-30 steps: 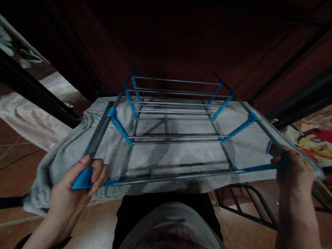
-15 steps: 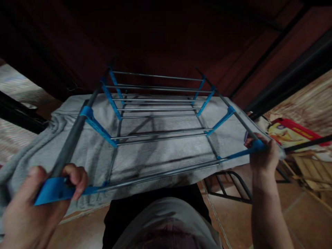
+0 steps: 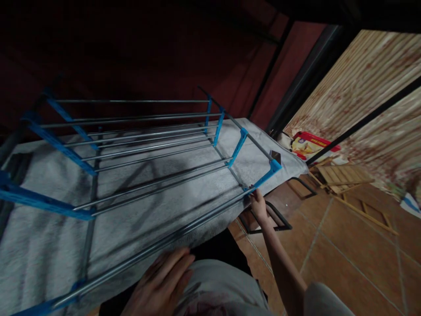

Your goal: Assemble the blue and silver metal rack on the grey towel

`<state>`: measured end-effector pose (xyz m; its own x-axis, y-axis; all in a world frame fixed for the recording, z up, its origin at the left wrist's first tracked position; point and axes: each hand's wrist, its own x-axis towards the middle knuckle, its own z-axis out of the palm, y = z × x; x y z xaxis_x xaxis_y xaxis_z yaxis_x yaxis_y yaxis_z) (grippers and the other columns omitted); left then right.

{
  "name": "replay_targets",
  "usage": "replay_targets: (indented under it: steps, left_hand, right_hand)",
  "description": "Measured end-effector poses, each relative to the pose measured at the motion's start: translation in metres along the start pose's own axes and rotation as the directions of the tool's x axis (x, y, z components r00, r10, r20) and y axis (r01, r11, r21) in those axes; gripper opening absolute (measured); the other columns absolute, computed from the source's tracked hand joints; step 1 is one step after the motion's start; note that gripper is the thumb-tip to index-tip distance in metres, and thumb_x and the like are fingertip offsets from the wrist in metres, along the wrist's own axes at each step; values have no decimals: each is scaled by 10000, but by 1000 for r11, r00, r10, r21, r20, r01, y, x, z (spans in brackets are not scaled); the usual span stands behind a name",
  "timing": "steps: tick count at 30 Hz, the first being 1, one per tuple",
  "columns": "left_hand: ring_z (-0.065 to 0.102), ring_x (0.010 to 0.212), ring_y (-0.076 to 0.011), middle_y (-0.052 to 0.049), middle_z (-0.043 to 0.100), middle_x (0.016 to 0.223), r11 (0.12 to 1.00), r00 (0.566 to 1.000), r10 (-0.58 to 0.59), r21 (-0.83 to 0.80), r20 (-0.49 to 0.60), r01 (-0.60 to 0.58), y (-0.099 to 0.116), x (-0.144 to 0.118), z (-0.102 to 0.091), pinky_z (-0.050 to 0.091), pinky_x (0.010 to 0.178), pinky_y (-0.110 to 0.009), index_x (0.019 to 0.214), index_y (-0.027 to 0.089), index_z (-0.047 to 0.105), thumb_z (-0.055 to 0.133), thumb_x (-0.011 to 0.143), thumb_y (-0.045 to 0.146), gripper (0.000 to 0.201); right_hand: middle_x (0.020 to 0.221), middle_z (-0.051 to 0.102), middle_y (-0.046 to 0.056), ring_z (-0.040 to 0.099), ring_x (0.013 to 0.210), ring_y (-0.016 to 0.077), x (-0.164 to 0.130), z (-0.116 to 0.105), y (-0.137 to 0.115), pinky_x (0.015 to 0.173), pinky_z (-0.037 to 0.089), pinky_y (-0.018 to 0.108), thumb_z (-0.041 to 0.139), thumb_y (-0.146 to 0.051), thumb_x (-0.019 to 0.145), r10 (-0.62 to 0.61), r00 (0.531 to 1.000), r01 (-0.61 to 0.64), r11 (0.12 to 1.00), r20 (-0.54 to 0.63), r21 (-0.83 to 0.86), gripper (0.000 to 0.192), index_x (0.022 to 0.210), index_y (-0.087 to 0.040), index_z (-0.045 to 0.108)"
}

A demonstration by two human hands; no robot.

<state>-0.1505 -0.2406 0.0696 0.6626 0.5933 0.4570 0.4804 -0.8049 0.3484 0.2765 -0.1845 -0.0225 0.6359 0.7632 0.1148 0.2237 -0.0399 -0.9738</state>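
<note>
While the head camera is looking down and to the right, the right hand [image 3: 258, 206] is reaching out to the near right corner of the rack [image 3: 144, 145], its fingers curling closed around the end of the front rail just below a blue plastic corner joint [image 3: 273, 166]. The left hand [image 3: 164, 281] is lying flat and open, fingers spread and gripping nothing, its fingertips just beneath the front rail close to the person's body; whether it is actually touching the rail I cannot tell.

With only one corner being gripped, the rack is risking a tilt or a slide toward the tiled floor [image 3: 345, 259], because the unsupported left end is carrying its own weight. A rail could also be working loose from its blue joint under that uneven pull, and the fingers at the corner could be getting pinched.

The rack is showing as thin grey metal rods running in pairs between bright blue plastic crosspieces, several tiers deep. It is lying on its side over a grey towel [image 3: 42, 245] that is covering the surface beneath, with its near rail at the towel's front edge. A small dark object [image 3: 275, 156] is resting on the towel by the right corner, too small to identify.
</note>
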Motion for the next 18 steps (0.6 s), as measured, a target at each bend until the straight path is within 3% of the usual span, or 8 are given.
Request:
replay_targets:
  steps: [4, 7, 12, 18]
  left_hand:
    - [611, 1192, -191, -65, 630, 1346, 991, 996, -33, 135, 85, 22, -13, 42, 79, 506, 988, -309, 1352, 207, 559, 446, 1001, 218, 368]
    - [604, 1211, -246, -100, 612, 1373, 982, 988, -35, 187, 152, 6, -21, 64, 112, 516, 974, -356, 1434, 193, 483, 462, 984, 192, 450]
    - [669, 1068, -282, -123, 691, 1211, 970, 976, -54, 244, 211, 1, -36, 81, 137, 544, 901, -398, 1296, 180, 597, 442, 948, 105, 388]
    - [696, 834, -197, -70, 722, 955, 987, 971, -139, -56, 196, 153, -48, 91, 139, 553, 750, -296, 1040, 194, 664, 384, 995, 169, 285]
  right_hand:
    - [1175, 672, 90, 600, 1143, 228, 1, -3, 5, 1034, 447, 413, 449, -201, 687, -94, 985, 118, 979, 146, -166, 502, 1164, -181, 602]
    - [1148, 681, 78, 613, 1117, 230, 4, -10, 6, 1011, 473, 413, 433, -180, 685, -101, 973, 147, 964, 207, -219, 539, 1201, -182, 588]
    - [1191, 658, 76, 612, 1112, 221, 8, -14, 6, 1032, 453, 421, 422, -154, 681, -158, 945, 229, 945, 288, -233, 568, 1232, -174, 560]
    - [1148, 667, 66, 608, 1086, 210, 8, -13, -3, 1016, 463, 407, 437, -159, 702, -150, 937, 233, 941, 316, -244, 555, 1247, -174, 540]
